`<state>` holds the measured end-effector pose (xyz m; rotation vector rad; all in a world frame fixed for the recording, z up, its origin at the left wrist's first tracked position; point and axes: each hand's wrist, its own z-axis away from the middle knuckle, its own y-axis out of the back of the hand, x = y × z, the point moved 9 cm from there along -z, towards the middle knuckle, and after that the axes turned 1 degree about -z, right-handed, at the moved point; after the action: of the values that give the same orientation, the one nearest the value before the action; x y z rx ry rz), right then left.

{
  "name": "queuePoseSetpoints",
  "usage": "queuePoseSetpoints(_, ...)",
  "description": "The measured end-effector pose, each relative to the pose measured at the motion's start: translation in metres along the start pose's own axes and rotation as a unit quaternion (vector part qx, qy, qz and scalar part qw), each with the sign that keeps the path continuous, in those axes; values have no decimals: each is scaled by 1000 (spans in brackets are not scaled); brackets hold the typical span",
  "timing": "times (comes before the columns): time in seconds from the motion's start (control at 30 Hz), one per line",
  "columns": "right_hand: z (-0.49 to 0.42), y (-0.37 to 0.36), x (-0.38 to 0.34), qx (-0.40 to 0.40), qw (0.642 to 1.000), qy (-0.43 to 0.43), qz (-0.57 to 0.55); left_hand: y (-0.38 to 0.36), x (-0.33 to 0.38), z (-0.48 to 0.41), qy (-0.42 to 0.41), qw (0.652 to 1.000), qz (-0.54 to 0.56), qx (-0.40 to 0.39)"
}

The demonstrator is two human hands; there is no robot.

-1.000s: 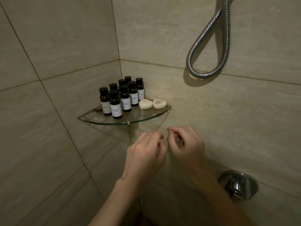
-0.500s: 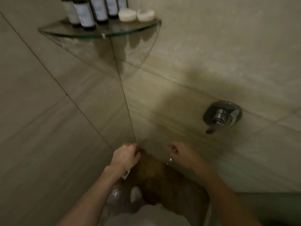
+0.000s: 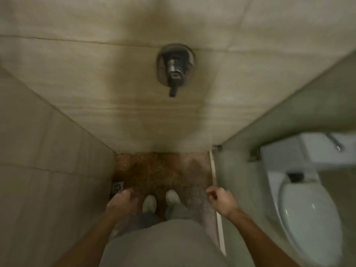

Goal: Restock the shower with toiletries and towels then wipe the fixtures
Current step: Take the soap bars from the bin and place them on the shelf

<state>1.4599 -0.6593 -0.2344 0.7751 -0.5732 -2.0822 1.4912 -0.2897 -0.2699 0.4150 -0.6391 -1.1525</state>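
Two bare hands hang low over a brown pebbled shower floor [image 3: 158, 170], seen from above. The left hand [image 3: 123, 201], blurred, sits near a small square floor drain [image 3: 117, 186]; its fingers look loosely curled and empty. The right hand [image 3: 221, 199] is also loosely curled, holding nothing visible. Pale shoes [image 3: 149, 204] stand between them. On the beige tiled wall ahead, well apart from both hands, is the chrome shower valve handle [image 3: 174, 68], the only fixture in sight. No toiletries, towels or cloth appear. A white toilet [image 3: 308, 218] shows through the glass partition at right. This looks like a pause between restocking and wiping; the next move likely calls for fetching a towel or cloth first.
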Motion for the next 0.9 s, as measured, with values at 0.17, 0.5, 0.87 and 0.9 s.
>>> queuePoseSetpoints(0.17, 58, -80, 74, 63, 952, -155, -256, -26, 5, -16, -85, 994, -57, -38)
queuePoseSetpoints(0.5, 257, -256, 149, 212, 721, -378, -541, -104, 20, -12, -254, 875, -340, -234)
queuePoseSetpoints(0.87, 367, -474, 95, 183, 536, -484, -667, -156, 65, 53, -319, 850, -368, -202)
queuePoseSetpoints(0.9, 370, -484, 95, 193, 536, -474, -672, -161, 61, 60, -319, 845, -379, -201)
